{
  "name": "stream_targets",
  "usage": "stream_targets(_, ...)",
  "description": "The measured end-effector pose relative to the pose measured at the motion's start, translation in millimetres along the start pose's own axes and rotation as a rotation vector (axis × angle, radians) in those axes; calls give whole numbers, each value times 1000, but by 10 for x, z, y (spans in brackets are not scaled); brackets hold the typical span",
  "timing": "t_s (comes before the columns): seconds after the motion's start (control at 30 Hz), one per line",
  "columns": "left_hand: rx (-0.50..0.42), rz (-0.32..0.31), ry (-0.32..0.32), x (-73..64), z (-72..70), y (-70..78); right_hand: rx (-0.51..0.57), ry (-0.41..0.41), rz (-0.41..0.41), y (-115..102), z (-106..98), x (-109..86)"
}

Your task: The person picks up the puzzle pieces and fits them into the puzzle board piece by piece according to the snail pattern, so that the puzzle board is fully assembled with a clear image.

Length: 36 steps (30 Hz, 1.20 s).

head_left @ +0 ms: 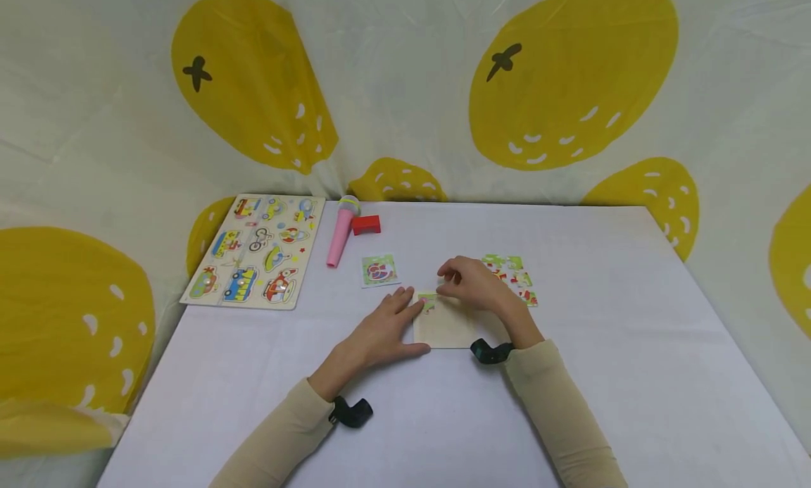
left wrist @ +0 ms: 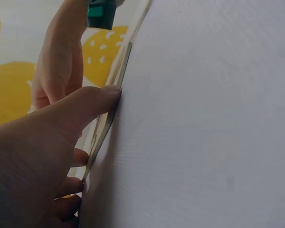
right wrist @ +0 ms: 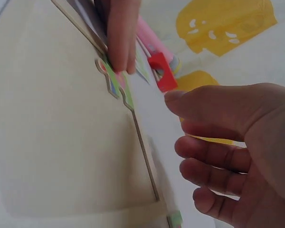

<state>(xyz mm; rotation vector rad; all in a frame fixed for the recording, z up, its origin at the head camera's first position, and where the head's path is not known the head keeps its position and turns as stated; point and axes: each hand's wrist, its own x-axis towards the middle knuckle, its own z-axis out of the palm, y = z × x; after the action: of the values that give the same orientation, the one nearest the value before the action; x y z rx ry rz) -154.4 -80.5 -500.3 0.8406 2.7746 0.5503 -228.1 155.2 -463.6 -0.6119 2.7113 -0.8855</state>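
A small square wooden puzzle board (head_left: 448, 329) lies on the table, with a jigsaw piece (head_left: 427, 305) in its upper left corner. My left hand (head_left: 380, 329) lies along the board's left side, fingers extended; its fingertips press at the piece, and the thumb (left wrist: 102, 99) rests on the near edge. Over the board's far edge hovers my right hand (head_left: 472, 285), its fingers loosely bent. In the right wrist view nothing shows between its thumb (right wrist: 199, 102) and fingers. Loose jigsaw pieces (head_left: 521, 280), partly hidden by the right hand, lie to the right.
Beyond the board is a square picture puzzle (head_left: 379, 270). Farther back are a pink toy microphone (head_left: 341, 236) and a red block (head_left: 366, 224). A large vehicle peg puzzle (head_left: 253, 254) lies at the back left. A patterned cloth (head_left: 405, 86) hangs behind the table.
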Motion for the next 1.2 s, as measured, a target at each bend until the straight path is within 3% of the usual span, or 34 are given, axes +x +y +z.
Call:
stream_targets(0.4, 5, -5, -17, 2, 15, -9, 50, 171, 67, 287, -157, -86)
stream_targets(0.63, 14, -13, -22, 5, 24, -15, 77, 219, 156, 408, -236, -105)
stream_targets(1.2, 0, -4, -9, -4, 24, -4, 64, 289, 250, 668, -303, -168)
